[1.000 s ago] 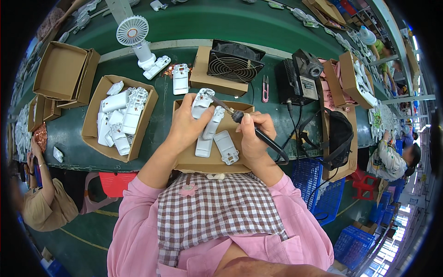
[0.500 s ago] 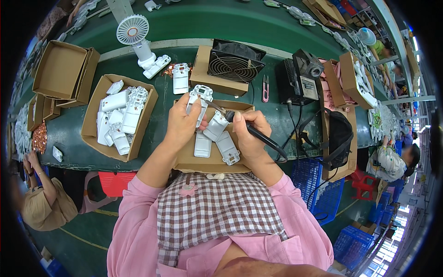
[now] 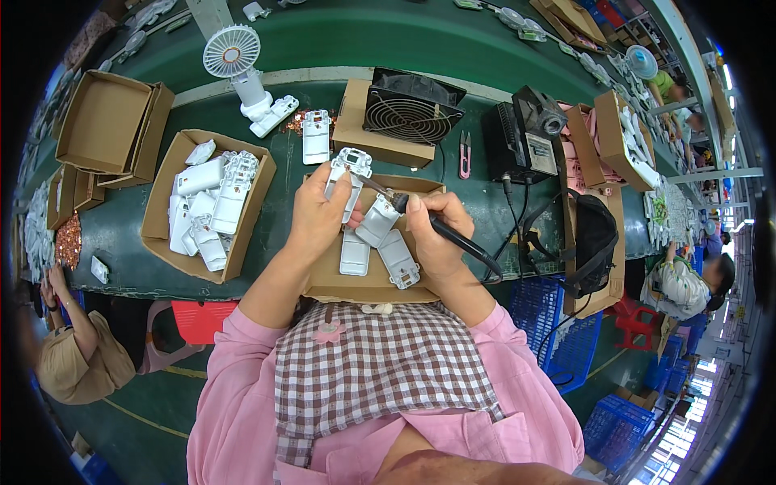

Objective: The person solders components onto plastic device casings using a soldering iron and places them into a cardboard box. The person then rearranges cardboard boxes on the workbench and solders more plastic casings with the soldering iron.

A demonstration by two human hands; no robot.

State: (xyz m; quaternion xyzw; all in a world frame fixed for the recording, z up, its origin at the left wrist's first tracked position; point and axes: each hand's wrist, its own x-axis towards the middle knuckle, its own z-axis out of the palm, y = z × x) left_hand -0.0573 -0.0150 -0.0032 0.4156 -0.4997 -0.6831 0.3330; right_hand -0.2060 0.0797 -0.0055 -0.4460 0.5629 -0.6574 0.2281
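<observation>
My left hand [image 3: 318, 208] is closed around a white plastic housing [image 3: 351, 164], holding it tilted above a shallow cardboard tray [image 3: 323, 284]. In my right hand [image 3: 440, 234] is a soldering iron [image 3: 459, 240] with a black handle, gripped like a pen. Its metal tip points left and reaches the upper part of the housing; whether it touches cannot be made out. Below my hands, several similar white housings [image 3: 398, 259] lie in the tray. Another white housing [image 3: 316, 137] lies on the green bench beyond my left hand.
A carton of white housings [image 3: 149, 230] stands left, with empty cartons [image 3: 105, 121] behind it. A white handheld fan [image 3: 233, 52], a black cooling fan [image 3: 412, 113], pink-handled snips [image 3: 465, 155] and a black soldering station [image 3: 517, 141] stand or lie beyond. Co-workers sit at both sides.
Both hands, the housing and the soldering iron hold almost the same place. At the far side, the items on the green conveyor have shifted slightly left.
</observation>
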